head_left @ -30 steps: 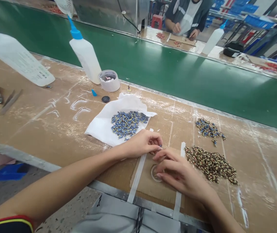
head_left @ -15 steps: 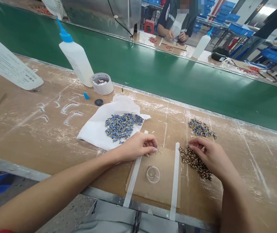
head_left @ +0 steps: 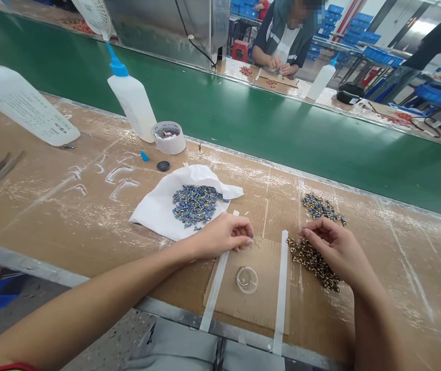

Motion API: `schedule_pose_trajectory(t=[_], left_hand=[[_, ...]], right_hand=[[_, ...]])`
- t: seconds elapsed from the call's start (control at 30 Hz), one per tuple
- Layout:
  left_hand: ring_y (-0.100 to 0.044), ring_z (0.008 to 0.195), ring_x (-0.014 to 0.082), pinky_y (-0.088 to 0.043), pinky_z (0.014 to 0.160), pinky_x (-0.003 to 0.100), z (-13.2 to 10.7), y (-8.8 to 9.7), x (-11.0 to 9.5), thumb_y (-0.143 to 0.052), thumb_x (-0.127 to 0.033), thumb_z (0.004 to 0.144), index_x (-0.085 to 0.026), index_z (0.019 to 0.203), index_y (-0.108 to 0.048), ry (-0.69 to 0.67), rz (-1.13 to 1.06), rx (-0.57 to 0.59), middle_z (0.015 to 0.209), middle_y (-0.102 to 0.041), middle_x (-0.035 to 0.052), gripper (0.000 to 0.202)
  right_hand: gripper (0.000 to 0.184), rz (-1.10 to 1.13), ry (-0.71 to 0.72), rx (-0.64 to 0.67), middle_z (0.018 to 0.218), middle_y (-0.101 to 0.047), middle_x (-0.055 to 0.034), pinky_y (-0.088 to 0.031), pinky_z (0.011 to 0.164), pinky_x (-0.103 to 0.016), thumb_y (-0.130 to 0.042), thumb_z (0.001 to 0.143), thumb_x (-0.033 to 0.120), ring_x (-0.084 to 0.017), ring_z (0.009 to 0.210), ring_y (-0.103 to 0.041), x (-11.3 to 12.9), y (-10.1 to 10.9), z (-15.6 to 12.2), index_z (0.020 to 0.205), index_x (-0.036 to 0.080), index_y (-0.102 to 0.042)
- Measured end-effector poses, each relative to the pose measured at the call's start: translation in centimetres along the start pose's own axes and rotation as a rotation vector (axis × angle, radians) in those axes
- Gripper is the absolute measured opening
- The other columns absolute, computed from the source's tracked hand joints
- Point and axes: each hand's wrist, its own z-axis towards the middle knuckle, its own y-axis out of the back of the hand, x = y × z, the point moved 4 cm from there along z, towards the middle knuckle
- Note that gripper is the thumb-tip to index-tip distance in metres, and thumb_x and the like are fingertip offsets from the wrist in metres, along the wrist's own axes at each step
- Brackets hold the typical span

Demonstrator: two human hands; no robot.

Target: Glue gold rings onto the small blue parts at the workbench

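Note:
My left hand is closed, thumb against fingers, with a bit of a small blue piece showing at the fingertips. It hovers over the top of a taped cardboard sheet. A small round clear dish sits on that sheet below the hand. On the right, my right hand pinches at the edge of a heap of small dark-and-gold pieces; whatever is between its fingertips is too small to make out. A pile of blue-and-yellow pieces lies on a white cloth-like sheet left of my left hand.
Beyond my right hand lies another pile of blue and gold pieces. A blue-capped bottle, a tape roll and a larger lying bottle stand back left. Past the green belt, a co-worker works at a bench.
The view has shifted slightly, so most things appear a little lower and farther right. Both hands keep nearly the same places and grips. The co-worker's hands have come closer together.

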Motion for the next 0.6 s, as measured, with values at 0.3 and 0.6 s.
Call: schedule_pose_trajectory(t=[0.3, 0.6], left_hand=[[-0.065, 0.06, 0.012, -0.049, 0.06, 0.02, -0.1, 0.0, 0.1, -0.063, -0.025, 0.085, -0.013, 0.088, -0.063, -0.006, 0.019, -0.008, 0.067, -0.067, 0.0017, 0.012], [-0.068, 0.068, 0.0133, -0.051, 0.065, 0.021, -0.2, -0.3, 0.0, -0.063, -0.024, 0.084, -0.013, 0.092, -0.065, -0.01, -0.034, -0.01, 0.072, -0.069, 0.0029, 0.013]], right_hand=[[0.031, 0.302, -0.042, 0.008, 0.073, -0.066, -0.0024, -0.052, 0.058, -0.029, -0.07, 0.083, 0.042, -0.017, 0.064, -0.063, 1.5, -3.3, -0.1, 0.101, 0.019, -0.06], [0.022, 0.147, 0.073, 0.08, 0.077, -0.071, -0.0038, -0.051, 0.06, -0.028, -0.066, 0.086, 0.04, -0.017, 0.066, -0.064, 3.5, -6.3, -0.8, 0.088, 0.02, -0.073]])
